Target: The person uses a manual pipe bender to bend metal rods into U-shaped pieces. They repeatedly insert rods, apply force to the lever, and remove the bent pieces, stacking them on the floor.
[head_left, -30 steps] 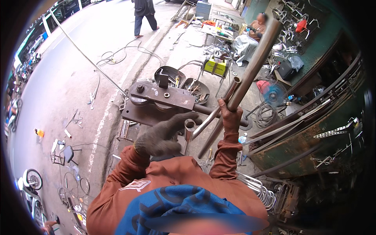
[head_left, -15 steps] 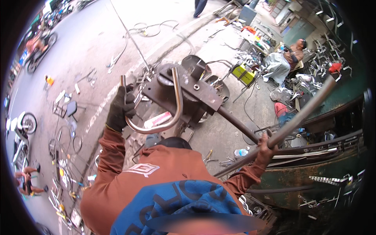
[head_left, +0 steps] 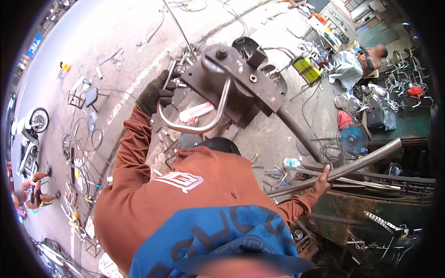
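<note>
Steel tube in curled left hand

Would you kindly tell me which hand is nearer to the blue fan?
Right. The right hand, on the long pipe, is just below and left of the fan in the picture; the gloved left hand, on the bent tube, is much farther left.

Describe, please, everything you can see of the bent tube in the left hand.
The bent tube is round, shiny and silvery, apparently metal, with two legs joined by a wide curve. The curve lies toward the person's torso, the legs pointing away. The gloved left hand grips the left leg. The right leg overlaps the dark metal machine in view; whether they touch is unclear.
</note>
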Motion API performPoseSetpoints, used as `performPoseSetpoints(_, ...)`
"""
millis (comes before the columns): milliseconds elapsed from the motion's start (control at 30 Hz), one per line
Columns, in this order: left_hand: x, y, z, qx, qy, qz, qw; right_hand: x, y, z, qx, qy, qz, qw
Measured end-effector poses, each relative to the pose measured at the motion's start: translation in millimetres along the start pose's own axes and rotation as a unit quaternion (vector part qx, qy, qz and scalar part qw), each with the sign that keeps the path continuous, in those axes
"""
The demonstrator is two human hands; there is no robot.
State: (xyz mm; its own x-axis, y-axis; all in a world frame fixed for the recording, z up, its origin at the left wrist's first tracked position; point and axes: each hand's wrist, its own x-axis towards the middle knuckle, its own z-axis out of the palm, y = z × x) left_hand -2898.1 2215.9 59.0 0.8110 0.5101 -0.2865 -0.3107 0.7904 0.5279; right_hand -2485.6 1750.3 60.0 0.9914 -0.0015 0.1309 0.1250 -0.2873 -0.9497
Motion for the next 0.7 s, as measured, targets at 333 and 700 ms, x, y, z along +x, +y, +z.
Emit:
performPoseSetpoints(333,114,56,7,0.054,0.054,0.006,0.997,0,39,29,0.147,-0.103,0.098,0.979)
performPoseSetpoints(700,171,69,23,0.187,0.089,0.059,0.976,-8,44,36,0.098,-0.065,-0.007,0.993)
